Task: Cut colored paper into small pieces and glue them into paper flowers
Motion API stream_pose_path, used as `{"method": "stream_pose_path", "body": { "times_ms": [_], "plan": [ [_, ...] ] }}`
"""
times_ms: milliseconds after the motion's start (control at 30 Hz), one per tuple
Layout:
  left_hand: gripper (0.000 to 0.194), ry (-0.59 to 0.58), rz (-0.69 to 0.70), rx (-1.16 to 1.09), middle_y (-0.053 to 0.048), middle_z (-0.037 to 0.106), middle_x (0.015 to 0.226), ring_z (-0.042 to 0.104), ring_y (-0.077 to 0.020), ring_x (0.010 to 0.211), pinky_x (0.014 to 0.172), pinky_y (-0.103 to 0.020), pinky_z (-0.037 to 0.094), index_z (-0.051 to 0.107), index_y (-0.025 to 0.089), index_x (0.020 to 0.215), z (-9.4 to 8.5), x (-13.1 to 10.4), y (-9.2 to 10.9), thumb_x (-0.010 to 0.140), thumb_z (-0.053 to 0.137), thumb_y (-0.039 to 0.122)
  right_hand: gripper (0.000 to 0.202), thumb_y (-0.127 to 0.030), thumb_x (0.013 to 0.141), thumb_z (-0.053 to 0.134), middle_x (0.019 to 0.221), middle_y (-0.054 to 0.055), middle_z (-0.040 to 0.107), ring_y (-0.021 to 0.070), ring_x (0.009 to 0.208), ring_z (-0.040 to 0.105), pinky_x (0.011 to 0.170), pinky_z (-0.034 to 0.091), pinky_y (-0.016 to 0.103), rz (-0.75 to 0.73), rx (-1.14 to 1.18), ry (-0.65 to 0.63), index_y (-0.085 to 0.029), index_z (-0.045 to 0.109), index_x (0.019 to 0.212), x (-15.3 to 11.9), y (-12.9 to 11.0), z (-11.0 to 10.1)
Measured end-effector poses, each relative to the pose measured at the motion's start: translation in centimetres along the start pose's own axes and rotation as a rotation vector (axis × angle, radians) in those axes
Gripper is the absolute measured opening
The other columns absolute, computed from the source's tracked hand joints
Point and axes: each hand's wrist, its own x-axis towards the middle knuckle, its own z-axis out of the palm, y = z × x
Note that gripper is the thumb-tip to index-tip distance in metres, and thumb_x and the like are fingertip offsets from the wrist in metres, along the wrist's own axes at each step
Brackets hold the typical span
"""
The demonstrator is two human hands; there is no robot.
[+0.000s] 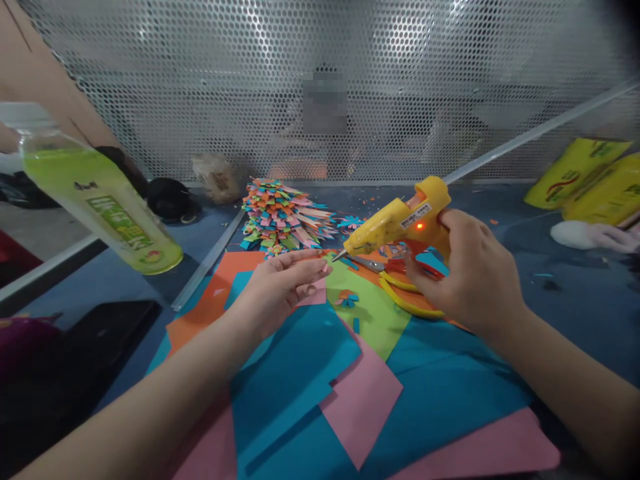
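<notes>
My right hand grips a yellow hot glue gun whose red light is on; its metal tip points left toward my left hand. My left hand pinches a small pink paper piece between thumb and fingers, just left of the tip. Both hands hover over overlapping coloured paper sheets in blue, pink, green and orange. Behind them lies a pile of folded multicoloured paper strips. Scissors with yellow and red handles lie under my right hand.
A bottle of green drink is held up at the left by another hand at the frame edge. A perforated metal screen closes the back. Yellow packets and a white object lie at right; a black tablet lies at left.
</notes>
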Motion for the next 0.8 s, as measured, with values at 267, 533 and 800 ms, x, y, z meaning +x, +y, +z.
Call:
{"method": "stream_pose_path", "body": {
  "times_ms": [267,533,800],
  "plan": [
    [0.035,-0.017,0.028,0.1,-0.005,0.07,0.077,0.063,-0.0083,0.056,0.043,-0.013,0.046,0.065,0.012,0.093,0.12,-0.16,-0.41,0.059,0.074,0.005,0.041,-0.032,0.074,0.055,0.088,0.011,0.06,0.03,0.078,0.058,0.059,0.049,0.04,-0.004,-0.014,-0.011,-0.019,0.04,0.11,-0.18,-0.05,0.24],
    [0.045,0.029,0.02,0.108,-0.006,0.069,0.084,0.062,-0.0077,0.052,0.039,-0.014,0.045,0.058,0.01,0.101,0.47,-0.39,-0.11,0.06,0.072,0.001,0.038,-0.031,0.078,0.05,0.087,0.013,0.06,0.0334,0.082,0.059,0.062,0.049,0.044,-0.056,-0.034,-0.045,-0.021,0.039,0.113,-0.02,-0.08,-0.05],
    [0.043,0.066,0.026,0.073,-0.004,0.067,0.076,0.065,-0.0118,0.059,0.039,-0.014,0.044,0.058,0.011,0.095,0.54,-0.47,-0.06,0.056,0.073,-0.001,0.038,-0.03,0.079,0.049,0.088,0.013,0.06,0.0336,0.084,0.058,0.062,0.049,0.044,-0.07,-0.028,-0.041,-0.021,0.039,0.114,-0.12,0.11,0.07]
  ]
}}
